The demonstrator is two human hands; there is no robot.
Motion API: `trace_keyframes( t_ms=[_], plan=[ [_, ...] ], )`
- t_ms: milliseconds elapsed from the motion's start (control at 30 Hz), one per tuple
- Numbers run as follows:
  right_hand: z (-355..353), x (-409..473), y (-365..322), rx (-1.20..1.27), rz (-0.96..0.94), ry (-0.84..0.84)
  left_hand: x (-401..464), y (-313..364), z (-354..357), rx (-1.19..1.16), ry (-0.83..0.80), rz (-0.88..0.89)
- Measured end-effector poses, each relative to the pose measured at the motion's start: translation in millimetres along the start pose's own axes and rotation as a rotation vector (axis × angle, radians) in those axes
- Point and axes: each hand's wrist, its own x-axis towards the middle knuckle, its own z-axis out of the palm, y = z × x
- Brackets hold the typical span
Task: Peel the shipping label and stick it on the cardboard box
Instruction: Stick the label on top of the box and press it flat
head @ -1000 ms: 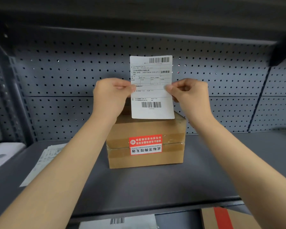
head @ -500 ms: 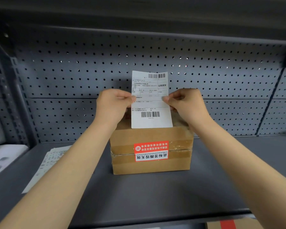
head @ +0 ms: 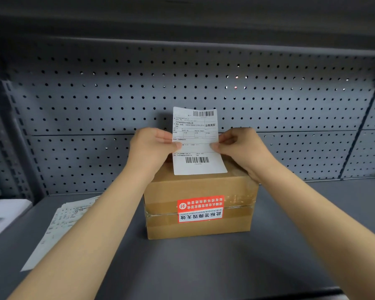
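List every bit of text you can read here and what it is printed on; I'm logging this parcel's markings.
"业务类型" on the shipping label, right of its upper block.
"此标签撕毁无效" upside down on the white band of the red sticker on the cardboard box.
"CIBIAOQIANSIHUIWUXIAO" above it, also upside down.
The sticker's red band: too blurred to read surely.
The shipping label's barcodes, numbers and fine print: too small.
The loose sheets at left: blurred.

The cardboard box (head: pixel 198 204) sits on the shelf (head: pixel 204 267) before the pegboard (head: pixel 117 94). The shipping label (head: pixel 196 140) stands upright above the box's top, left hand (head: pixel 152 148) and right hand (head: pixel 240 148) pinching its sides. Loose sheets (head: pixel 59 221) lie left of the box.
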Motion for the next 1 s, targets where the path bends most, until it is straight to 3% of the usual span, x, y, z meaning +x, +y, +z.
trace_keyframes(
  t_ms=[333, 567, 733, 867, 1000],
  plan=[
    [4.5, -2.1, 4.0, -0.193, -0.034, -0.078, -4.7, 1.3, 7.6, 0.416, -0.039, 0.046],
    [5.0, -0.1, 4.4, -0.271, -0.026, -0.091, -0.5, -3.0, 4.9, 0.446, -0.003, 0.048],
    [0.1, -0.2, -7.2, -0.324, -0.281, -0.208, 5.2, 3.3, -4.4, 0.520, -0.222, 0.356],
    [0.0, 6.9, -12.2, -0.504, -0.310, -0.487, 12.3, -1.9, -3.4, 0.684, -0.438, 0.357],
    [-4.5, 7.2, -9.9, -0.567, -0.255, -0.495, 14.4, -7.7, -8.8, 0.776, -0.414, 0.307]
  ],
)
